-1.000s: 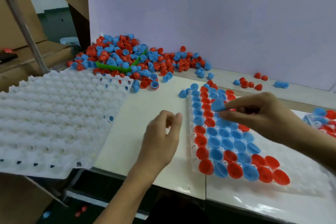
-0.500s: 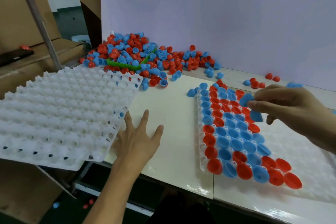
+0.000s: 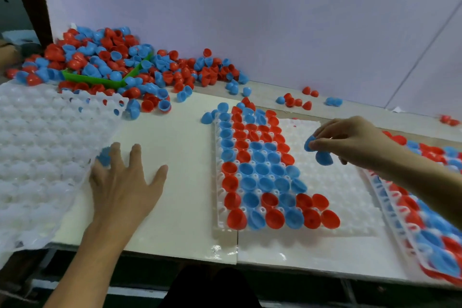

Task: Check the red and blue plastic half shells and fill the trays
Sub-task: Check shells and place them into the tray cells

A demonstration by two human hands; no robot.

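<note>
**Item: blue half shells over a part-filled tray**

- Right hand (image 3: pixel 350 141): fingers pinched on two blue plastic half shells (image 3: pixel 321 154), held above the bare right part of the white moulded plastic tray (image 3: pixel 350 197) on the white counter (image 3: pixel 180 157).
- Tray: long axis runs away from the person; left columns filled red and blue, empty cells directly below and right of the held shells. Right hand is nearer.
- Left hand (image 3: pixel 123 180): fingers spread flat, holding nothing, at the edge of the empty white tray stack (image 3: pixel 42 157).
- Loose pile of red and blue shells (image 3: pixel 120 67): far left.
</note>
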